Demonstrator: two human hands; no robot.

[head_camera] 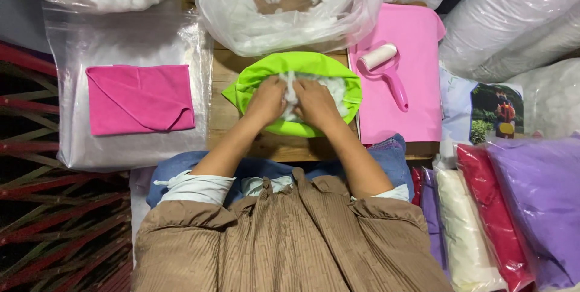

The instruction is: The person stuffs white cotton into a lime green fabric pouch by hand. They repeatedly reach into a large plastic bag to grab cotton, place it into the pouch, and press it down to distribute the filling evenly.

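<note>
A bright green fabric cover [302, 65] lies open on a wooden board in front of me, with white fluffy stuffing [334, 88] showing in its opening. My left hand [267, 100] and my right hand [315, 104] are side by side inside the opening. Both press into the white stuffing, fingers curled around tufts of it. The fingertips are hidden in the filling.
A clear bag of white stuffing [284, 2] sits behind the cover. A folded pink cloth [140, 98] lies on a plastic bag at left. A pink lint roller [384, 67] rests on a pink sheet [411, 104] at right. Packed coloured fabrics [513, 207] stand at lower right.
</note>
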